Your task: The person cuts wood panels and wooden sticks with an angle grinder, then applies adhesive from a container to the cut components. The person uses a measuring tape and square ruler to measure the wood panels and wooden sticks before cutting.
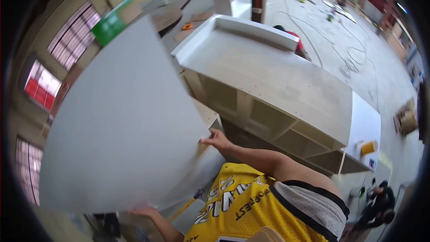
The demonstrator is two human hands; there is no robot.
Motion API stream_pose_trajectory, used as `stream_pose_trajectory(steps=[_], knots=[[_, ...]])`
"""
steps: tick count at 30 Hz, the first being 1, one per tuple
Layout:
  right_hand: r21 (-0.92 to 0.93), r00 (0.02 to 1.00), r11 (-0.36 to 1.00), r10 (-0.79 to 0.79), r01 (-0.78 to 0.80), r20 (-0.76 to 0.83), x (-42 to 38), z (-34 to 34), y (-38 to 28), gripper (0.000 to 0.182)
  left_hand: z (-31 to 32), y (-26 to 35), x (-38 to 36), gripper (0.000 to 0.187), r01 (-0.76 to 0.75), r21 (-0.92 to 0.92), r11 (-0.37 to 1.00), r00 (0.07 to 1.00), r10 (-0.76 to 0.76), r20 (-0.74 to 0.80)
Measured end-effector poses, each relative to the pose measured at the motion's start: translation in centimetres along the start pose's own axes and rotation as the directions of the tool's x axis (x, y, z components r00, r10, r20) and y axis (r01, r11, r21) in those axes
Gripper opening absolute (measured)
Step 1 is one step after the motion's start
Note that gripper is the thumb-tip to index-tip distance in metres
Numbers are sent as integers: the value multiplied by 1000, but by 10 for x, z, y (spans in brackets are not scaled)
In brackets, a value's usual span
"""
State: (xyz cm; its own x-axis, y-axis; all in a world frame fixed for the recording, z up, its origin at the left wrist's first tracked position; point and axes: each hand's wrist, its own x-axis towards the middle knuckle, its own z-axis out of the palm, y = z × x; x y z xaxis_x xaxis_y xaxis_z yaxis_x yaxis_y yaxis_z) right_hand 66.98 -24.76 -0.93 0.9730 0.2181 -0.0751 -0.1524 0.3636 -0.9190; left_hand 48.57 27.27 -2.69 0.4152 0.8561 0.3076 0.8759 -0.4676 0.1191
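Two hands on one panel

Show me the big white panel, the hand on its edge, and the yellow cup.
white panel [127,121], head view, middle of its face
right hand [217,140], head view, knuckles
yellow cup [369,147], head view, its side

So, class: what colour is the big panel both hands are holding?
Pale grey-white, plain, seen in the head view: panel.
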Motion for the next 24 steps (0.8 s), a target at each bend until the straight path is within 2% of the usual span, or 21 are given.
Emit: stream_pose_trajectory(steps=[2, 3, 4, 6, 7, 9, 10, 12, 14, 17, 18, 21, 24], knots=[[-24, 1000, 1000, -21, 20, -10, 5, 6, 18, 66, 9, 5, -5, 79, 41, -115, 992, 999, -42, -10], [-207, 999, 978, 11, -17, -33, 8, 11, 19, 96, 14, 11, -1, 77, 39, -155, 987, 999, -40, -1], [-390, 998, 921, 3, -30, -70, 6, 8, 17, 110, 20, 22, -5, 76, 37, -193, 980, 999, -37, 4], [-770, 992, 637, -60, -45, -107, 5, 8, 27, 118, 28, 41, -10, 73, 34, -253, 967, 999, -35, 1], [-772, 987, 633, -76, -61, -140, 2, 13, 28, 118, 34, 50, -9, 71, 20, -278, 960, 1000, -17, 11], [-901, 993, 421, -7, -105, -119, -5, 24, 25, 118, 41, 67, -10, 68, 29, -313, 949, 1000, -23, 21], [-901, 990, 416, -17, -119, -139, -6, 28, 26, 118, 43, 77, -11, 67, 16, -328, 944, 1000, -7, 30], [-946, 995, 309, 19, -96, -95, -8, 32, 28, 116, 43, 94, -12, 64, 3, -356, 934, 999, 11, 37], [-939, 992, 326, -17, -110, -122, -10, 33, 30, 115, 47, 109, -14, 62, -5, -381, 924, 998, 26, 50], [-961, 992, 247, 16, -126, -126, -7, 35, 26, 108, 52, 134, -17, 59, -25, -417, 909, 996, 58, 68], [-956, 988, 249, 3, -153, -157, -5, 36, 22, 108, 53, 140, -18, 58, -38, -430, 902, 995, 76, 71], [-931, 995, 353, 10, -98, -101, -4, 39, 22, 99, 55, 154, -22, 55, -67, -457, 887, 989, 119, 86], [-928, 994, 357, 14, -107, -109, -7, 35, 19, 99, 59, 166, -24, 53, -87, -477, 874, 985, 147, 90]])
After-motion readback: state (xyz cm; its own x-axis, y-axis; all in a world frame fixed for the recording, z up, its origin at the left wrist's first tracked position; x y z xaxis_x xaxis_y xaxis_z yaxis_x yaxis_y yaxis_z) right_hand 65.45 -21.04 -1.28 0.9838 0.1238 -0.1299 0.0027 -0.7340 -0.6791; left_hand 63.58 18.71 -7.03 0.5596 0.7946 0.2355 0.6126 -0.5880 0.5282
